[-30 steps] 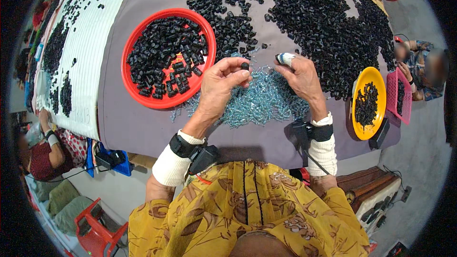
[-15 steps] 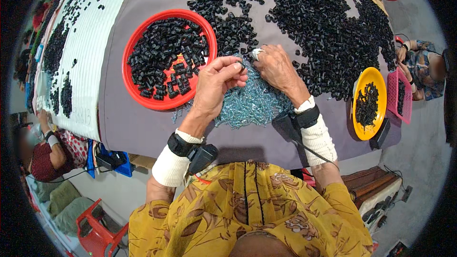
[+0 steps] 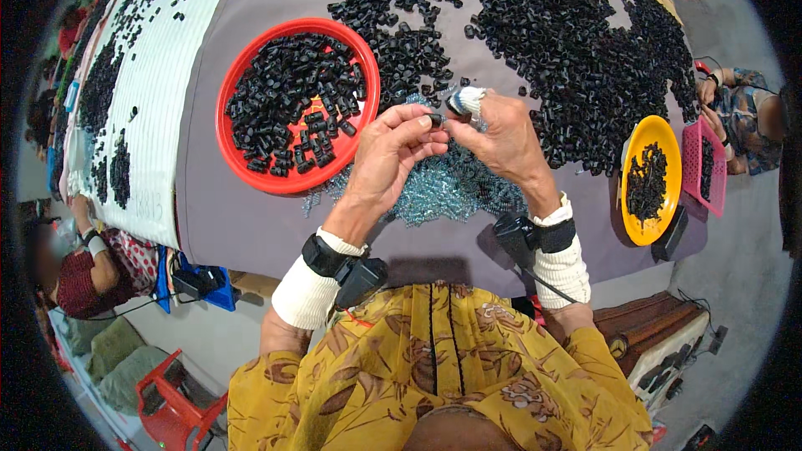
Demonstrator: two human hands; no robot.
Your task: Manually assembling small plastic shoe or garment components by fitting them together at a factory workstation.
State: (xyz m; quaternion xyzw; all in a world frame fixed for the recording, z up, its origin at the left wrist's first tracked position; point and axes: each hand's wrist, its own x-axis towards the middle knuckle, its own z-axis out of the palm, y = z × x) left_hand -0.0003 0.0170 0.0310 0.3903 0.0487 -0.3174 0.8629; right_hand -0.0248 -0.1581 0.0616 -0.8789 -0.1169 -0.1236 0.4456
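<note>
Between the thumb and fingers of my left hand (image 3: 384,153) is a small black plastic part (image 3: 435,119). My right hand (image 3: 506,140) meets it from the other side, thumb and finger pinched at the part's end; whatever that pinch holds is too small to make out. A white and blue wrap (image 3: 467,100) covers one right finger. Under both hands spreads a pile of small, shiny bluish coils that look like springs (image 3: 430,194). To the left stands a round red tray (image 3: 224,140) with many black parts (image 3: 280,88) in it.
A wide heap of loose black pieces (image 3: 551,50) covers the table's far side. At the right are a yellow plate (image 3: 637,230) of black pieces and a pink basket (image 3: 692,188). Other people sit at the left and right edges. A red chair (image 3: 180,405) stands lower left.
My right hand has risen out of the spring pile and come to the black part in my left hand. My left hand has shifted slightly right and down.
</note>
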